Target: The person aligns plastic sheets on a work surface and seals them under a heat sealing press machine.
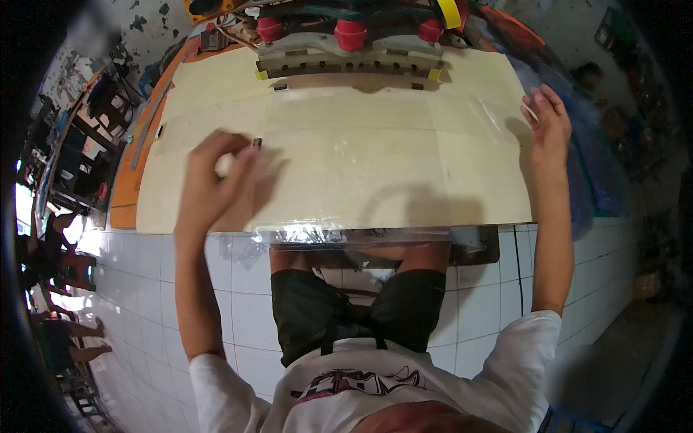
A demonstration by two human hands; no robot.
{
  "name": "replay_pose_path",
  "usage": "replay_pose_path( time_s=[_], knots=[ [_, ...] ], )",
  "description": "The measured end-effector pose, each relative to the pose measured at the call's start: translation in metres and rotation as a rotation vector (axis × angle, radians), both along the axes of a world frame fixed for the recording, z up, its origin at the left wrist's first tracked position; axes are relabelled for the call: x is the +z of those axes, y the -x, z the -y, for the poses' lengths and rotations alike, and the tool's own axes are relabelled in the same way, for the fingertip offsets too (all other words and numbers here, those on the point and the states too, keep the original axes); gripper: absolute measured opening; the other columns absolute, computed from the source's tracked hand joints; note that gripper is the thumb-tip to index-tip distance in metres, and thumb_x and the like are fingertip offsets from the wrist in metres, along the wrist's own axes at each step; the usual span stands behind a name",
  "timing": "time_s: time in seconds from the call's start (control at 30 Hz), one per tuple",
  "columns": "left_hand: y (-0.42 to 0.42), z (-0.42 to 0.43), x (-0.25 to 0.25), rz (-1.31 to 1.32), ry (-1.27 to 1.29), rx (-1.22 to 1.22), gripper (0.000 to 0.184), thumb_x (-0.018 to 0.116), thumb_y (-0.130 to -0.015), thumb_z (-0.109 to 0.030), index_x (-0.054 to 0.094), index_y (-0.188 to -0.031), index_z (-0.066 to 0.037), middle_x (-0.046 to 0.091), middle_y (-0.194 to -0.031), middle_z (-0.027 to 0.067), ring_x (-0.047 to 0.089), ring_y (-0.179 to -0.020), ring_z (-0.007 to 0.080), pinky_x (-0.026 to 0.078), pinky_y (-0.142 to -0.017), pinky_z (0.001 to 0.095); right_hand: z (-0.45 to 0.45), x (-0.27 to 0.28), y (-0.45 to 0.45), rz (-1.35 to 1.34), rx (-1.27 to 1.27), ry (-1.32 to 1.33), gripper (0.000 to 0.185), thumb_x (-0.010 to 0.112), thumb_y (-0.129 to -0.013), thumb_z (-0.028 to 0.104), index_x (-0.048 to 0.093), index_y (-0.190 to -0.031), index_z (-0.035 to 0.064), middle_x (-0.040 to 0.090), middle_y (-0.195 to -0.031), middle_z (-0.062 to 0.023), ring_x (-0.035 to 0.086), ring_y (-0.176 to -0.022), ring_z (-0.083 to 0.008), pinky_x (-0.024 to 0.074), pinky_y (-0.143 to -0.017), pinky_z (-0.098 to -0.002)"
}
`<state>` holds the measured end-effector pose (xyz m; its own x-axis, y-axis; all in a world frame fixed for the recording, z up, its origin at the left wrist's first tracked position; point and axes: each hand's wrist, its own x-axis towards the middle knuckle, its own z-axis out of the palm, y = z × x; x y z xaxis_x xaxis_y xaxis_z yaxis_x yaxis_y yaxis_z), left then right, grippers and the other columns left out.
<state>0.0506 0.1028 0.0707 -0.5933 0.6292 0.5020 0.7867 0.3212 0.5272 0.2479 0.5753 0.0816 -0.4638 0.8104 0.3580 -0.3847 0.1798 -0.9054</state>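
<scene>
My left hand (215, 173) is over the left part of a cream board (195, 206), its thumb and forefinger closed together at the tips on a small dark block (258, 143). My right hand (551, 123) is raised at the board's right edge. Its fingers are apart and slightly bent, and I see nothing between them. A clear plastic sheet (310, 234) lies over the middle of the board, its crinkled front edge hanging past the near side. Similar small blocks sit farther back, one dark block (280, 86) left of centre and another block (417, 86) to the right.
A long metal bar with a toothed edge (350, 61) and red knobs (351, 35) spans the back of the board. Blue clear plastic (603, 180) is heaped along the right side. An orange surface (130, 173) shows at left. Other people sit at the far left.
</scene>
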Motion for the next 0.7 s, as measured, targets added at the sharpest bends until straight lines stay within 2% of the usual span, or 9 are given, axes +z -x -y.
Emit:
replay_pose_path(
  time_s=[0.1,0.17,0.23,0.27,0.33,0.37,0.43,0.57,0.7],
  knots=[
    [-0.017,-0.078,0.012,-0.064,0.216,-0.312,0.024,0.059,-0.088,-0.013,0.067,-0.104,0.003,0.064,-0.101,0.0185,0.063,-0.092,0.0371,0.051,-0.084,0.0407,-0.013,0.011,-0.001,-0.017,-0.008,0.027,0.036,0.071,-0.087,0.011,0.059,-0.12,0.0011,0.068,-0.108,-0.0108,0.065,-0.098,-0.0206,0.055,-0.086,-0.0329],
    [-0.011,-0.133,-0.003,-0.19,0.261,-0.456,0.029,0.058,-0.088,-0.018,0.066,-0.108,0.001,0.062,-0.099,0.0201,0.061,-0.093,0.0388,0.05,-0.083,0.0461,-0.011,0.017,-0.009,-0.019,-0.016,0.012,0.035,0.072,-0.086,0.011,0.061,-0.118,0.0013,0.068,-0.108,-0.0112,0.065,-0.097,-0.0206,0.0544,-0.086,-0.0328],
    [-0.005,-0.182,-0.021,-0.204,0.234,-0.474,0.028,0.056,-0.088,-0.018,0.066,-0.106,0.0,0.062,-0.096,0.0222,0.062,-0.088,0.0413,0.051,-0.08,0.0487,0.016,0.015,-0.03,0.162,-0.047,-0.287,0.028,0.071,-0.087,0.008,0.066,-0.113,0.0018,0.069,-0.104,-0.0094,0.065,-0.098,-0.0207,0.0531,-0.085,-0.033],
    [-0.001,-0.204,-0.026,-0.203,0.23,-0.477,0.028,0.056,-0.088,-0.018,0.066,-0.106,0.0,0.062,-0.096,0.0222,0.062,-0.088,0.0413,0.051,-0.08,0.0487,0.026,0.012,-0.039,0.164,-0.05,-0.29,0.028,0.071,-0.087,0.008,0.066,-0.113,0.0018,0.069,-0.104,-0.0094,0.065,-0.098,-0.0207,0.0531,-0.085,-0.033],
    [0.007,-0.239,-0.036,-0.252,0.314,-0.375,0.028,0.054,-0.087,-0.016,0.065,-0.109,-0.002,0.062,-0.093,0.0243,0.063,-0.085,0.0446,0.052,-0.078,0.0508,0.046,0.003,-0.058,0.325,-0.056,-0.709,0.019,0.068,-0.085,0.001,0.071,-0.103,0.0017,0.07,-0.096,-0.0092,0.065,-0.097,-0.0229,0.0512,-0.086,-0.0341],
    [0.012,-0.251,-0.041,-0.25,0.311,-0.381,0.028,0.054,-0.087,-0.016,0.065,-0.109,-0.002,0.062,-0.093,0.0243,0.063,-0.085,0.0446,0.052,-0.078,0.0508,0.054,0.002,-0.066,0.33,-0.06,-0.709,0.019,0.068,-0.085,0.001,0.071,-0.103,0.0017,0.07,-0.096,-0.0092,0.065,-0.097,-0.0229,0.0512,-0.086,-0.0341],
    [0.015,-0.269,-0.05,-0.254,0.329,-0.303,0.034,0.05,-0.087,-0.019,0.064,-0.115,-0.004,0.064,-0.096,0.0265,0.063,-0.085,0.0473,0.052,-0.079,0.0534,0.069,0.003,-0.08,0.399,-0.036,-1.158,0.021,0.064,-0.08,-0.006,0.072,-0.097,0.002,0.069,-0.091,-0.01,0.065,-0.097,-0.0271,0.0503,-0.088,-0.0362],
    [0.012,-0.276,-0.057,-0.238,0.3,-0.249,0.04,0.048,-0.088,-0.024,0.062,-0.121,-0.005,0.064,-0.102,0.0271,0.064,-0.089,0.047,0.052,-0.082,0.0547,0.084,-0.01,-0.095,0.439,0.048,-1.317,0.021,0.064,-0.071,-0.005,0.071,-0.088,0.0057,0.068,-0.091,-0.0085,0.065,-0.098,-0.0298,0.0484,-0.093,-0.0447],
    [0.011,-0.276,-0.057,-0.275,0.297,-0.2,0.043,0.047,-0.088,-0.026,0.062,-0.123,-0.006,0.066,-0.102,0.0276,0.065,-0.089,0.0464,0.052,-0.084,0.0558,0.098,-0.031,-0.105,0.516,0.057,-1.388,0.018,0.065,-0.074,-0.002,0.069,-0.085,0.0104,0.069,-0.092,-0.0033,0.065,-0.1,-0.0262,0.0455,-0.097,-0.0496]
  ],
)
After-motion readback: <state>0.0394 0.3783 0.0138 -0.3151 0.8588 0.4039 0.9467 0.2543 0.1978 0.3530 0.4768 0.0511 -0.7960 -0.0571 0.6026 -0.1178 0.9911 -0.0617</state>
